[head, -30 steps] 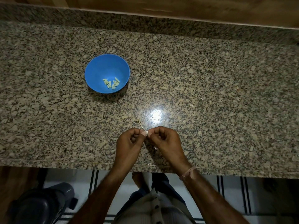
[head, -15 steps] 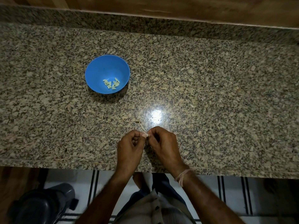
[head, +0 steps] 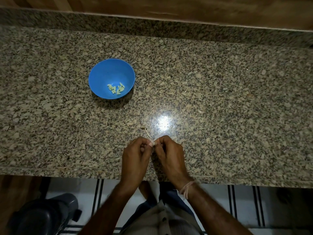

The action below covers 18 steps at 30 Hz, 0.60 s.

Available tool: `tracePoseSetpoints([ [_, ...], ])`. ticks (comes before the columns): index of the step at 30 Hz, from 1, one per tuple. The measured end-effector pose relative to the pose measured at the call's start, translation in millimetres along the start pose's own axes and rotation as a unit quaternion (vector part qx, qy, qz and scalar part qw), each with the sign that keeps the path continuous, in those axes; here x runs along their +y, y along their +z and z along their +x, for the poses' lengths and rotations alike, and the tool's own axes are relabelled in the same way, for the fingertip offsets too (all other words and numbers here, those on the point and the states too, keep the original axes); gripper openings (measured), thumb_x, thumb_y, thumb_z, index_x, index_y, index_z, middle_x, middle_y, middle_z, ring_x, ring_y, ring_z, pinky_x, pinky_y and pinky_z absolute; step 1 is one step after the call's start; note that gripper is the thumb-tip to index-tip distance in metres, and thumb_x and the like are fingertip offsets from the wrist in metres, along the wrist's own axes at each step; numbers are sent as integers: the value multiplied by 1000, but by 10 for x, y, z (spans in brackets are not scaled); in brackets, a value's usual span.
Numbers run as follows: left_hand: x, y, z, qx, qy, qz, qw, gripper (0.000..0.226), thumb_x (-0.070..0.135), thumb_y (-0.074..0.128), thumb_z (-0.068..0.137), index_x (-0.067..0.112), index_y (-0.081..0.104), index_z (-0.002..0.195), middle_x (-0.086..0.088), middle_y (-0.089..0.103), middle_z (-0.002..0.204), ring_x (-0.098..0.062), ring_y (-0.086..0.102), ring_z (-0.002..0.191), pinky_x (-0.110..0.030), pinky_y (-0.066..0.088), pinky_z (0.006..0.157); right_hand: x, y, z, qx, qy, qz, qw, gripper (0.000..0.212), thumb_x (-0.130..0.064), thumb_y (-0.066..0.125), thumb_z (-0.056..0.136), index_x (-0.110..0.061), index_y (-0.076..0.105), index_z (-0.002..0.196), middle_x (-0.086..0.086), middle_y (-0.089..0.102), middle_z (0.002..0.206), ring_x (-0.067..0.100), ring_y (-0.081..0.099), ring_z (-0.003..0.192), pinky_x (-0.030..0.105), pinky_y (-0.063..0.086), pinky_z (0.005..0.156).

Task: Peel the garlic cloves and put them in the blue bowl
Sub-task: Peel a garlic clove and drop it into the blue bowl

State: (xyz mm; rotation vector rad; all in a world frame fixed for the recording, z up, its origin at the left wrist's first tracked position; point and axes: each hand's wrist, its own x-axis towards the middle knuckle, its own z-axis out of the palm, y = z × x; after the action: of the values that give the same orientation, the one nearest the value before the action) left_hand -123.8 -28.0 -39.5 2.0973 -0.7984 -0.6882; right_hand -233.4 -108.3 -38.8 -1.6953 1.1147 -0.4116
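Left hand (head: 135,158), right hand (head: 171,155) pinch garlic clove (head: 153,143): tiny, light, likely slippery; hold by ends. Blue bowl (head: 108,70) at 10 o'clock.

The left hand (head: 135,156) and right hand (head: 171,155) meet at the near edge of the tabletop (head: 220,82), both pinching one garlic clove (head: 153,142); a thin dry stalk (head: 148,133) lies just beyond their fingertips, low and flat in the forward path. Bare granite runs from the hands to the blue bowl (head: 108,70), which stands well apart to the far left with its mouth open upward. The raised granite ledge (head: 152,22) bounds the far side.
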Motion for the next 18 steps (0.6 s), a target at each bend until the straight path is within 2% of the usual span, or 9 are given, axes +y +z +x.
tracePoseSetpoints([
  [1, -9, 15, 38, -27, -76, -77, 994, 15, 18, 64, 101, 17, 71, 87, 5, 68, 76, -8, 60, 66, -20, 44, 58, -1, -12, 5, 1, 5, 8, 1000, 14, -12, 60, 103, -13, 67, 92, 2, 67, 74, 14, 60, 64, 35, 47, 59],
  [3, -4, 24, 77, -89, -227, -226, 943, 23, 20, 63, 103, 10, 73, 84, -6, 66, 73, -12, 54, 58, -25, 41, 53, 6, -29, 13, -6, 8, 12, 1000, 13, -11, 60, 103, -14, 67, 92, 0, 69, 74, 7, 60, 64, 27, 47, 58],
  [4, -10, 23, 76, -110, -261, -265, 922, 25, 21, 63, 104, 8, 73, 85, -9, 63, 72, -13, 51, 57, -26, 38, 53, 5, -33, 14, -12, 4, 6, 1000, 13, -12, 60, 103, -15, 67, 93, -2, 70, 75, 8, 63, 66, 25, 48, 58],
  [7, -11, 21, 51, -108, -209, -248, 940, 25, 25, 62, 105, 6, 73, 91, -9, 58, 72, -12, 46, 56, -27, 36, 52, -7, -51, 28, -8, 1, 3, 1000, 14, -15, 61, 104, -15, 68, 92, -4, 69, 75, 9, 63, 67, 21, 46, 57],
  [10, 17, 20, 58, -73, -180, -259, 946, 22, 28, 64, 104, 14, 75, 91, -8, 62, 73, -14, 50, 57, -27, 41, 52, 31, -72, 57, 4, -6, -9, 1000, 15, -19, 62, 105, -18, 69, 91, -4, 69, 75, 11, 62, 67, 31, 49, 61],
  [12, 16, 32, 64, -48, -173, -249, 952, 17, 28, 66, 102, 19, 77, 93, -5, 74, 81, -22, 66, 69, -36, 55, 64, 107, -70, 84, 2, -20, -82, 996, 15, -25, 63, 104, -25, 73, 93, -8, 72, 81, 10, 66, 73, 35, 54, 66],
  [14, -5, 48, 70, -24, -149, -204, 967, 14, 28, 67, 102, 21, 77, 95, -7, 75, 85, -32, 70, 82, -46, 58, 74, 149, -72, 92, 21, -42, -146, 988, 16, -19, 64, 102, -27, 78, 103, -10, 76, 95, 12, 68, 87, 35, 56, 75],
  [16, 3, 61, 77, -3, -126, -154, 980, 13, 27, 68, 101, 22, 76, 92, -1, 74, 80, -26, 69, 79, -40, 55, 69, 165, -75, 93, 30, -63, -97, 993, 28, -7, 63, 99, -23, 79, 116, -9, 77, 109, 12, 68, 102, 34, 56, 87],
  [18, 20, 54, 85, 5, -112, -114, 987, 11, 26, 68, 100, 24, 75, 92, 7, 73, 77, -10, 68, 72, -26, 52, 62, 104, -85, 95, 3, -28, 38, 999, 23, -9, 67, 100, -19, 79, 117, -9, 78, 109, 9, 71, 105, 30, 58, 91],
])
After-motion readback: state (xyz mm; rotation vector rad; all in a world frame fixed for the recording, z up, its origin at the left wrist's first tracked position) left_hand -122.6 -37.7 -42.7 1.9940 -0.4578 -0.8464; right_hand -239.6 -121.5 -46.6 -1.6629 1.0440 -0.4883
